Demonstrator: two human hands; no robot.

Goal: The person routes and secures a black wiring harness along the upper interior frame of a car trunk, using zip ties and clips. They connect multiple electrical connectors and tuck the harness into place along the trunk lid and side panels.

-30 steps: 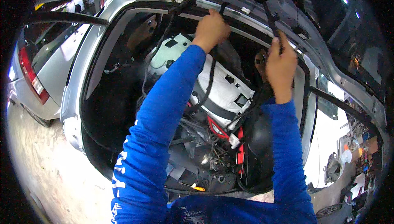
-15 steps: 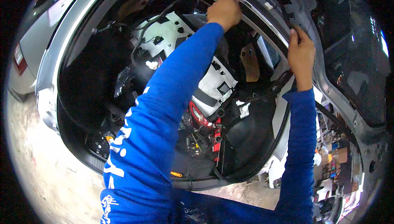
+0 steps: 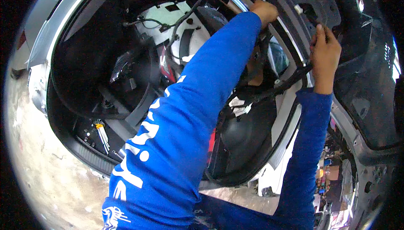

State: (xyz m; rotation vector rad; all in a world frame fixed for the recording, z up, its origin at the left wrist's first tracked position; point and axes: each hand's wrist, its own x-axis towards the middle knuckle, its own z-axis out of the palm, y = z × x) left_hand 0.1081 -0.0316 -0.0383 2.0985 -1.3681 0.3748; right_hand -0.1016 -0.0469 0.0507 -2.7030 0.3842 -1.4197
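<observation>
Both of my arms, in blue sleeves, reach up to the frame of a car's open rear end. My left hand [image 3: 264, 12] is closed at the upper edge of the opening, and whatever its fingers grip is hidden. To its right, my right hand [image 3: 326, 55] is raised beside the grey metal of the lifted tailgate [image 3: 322, 0], its thumb and fingers pinched together. A dark piece with a white end [image 3: 299, 9] shows just above those fingertips; I cannot tell if they hold it. A thick black wiring harness [image 3: 290, 79] runs behind my right wrist.
Inside the car lie a white panel [image 3: 162, 13], a crumpled white piece [image 3: 239, 106] and several tools with a yellow holder [image 3: 101, 133]. A black cable [image 3: 185, 19] hangs across the opening. The black seal [image 3: 59, 91] rims the left side. Cluttered shelves [image 3: 330, 173] stand at lower right.
My left hand has shifted right along the frame, and my right hand has moved slightly right. The view has shifted, showing more of the tools at lower left.
</observation>
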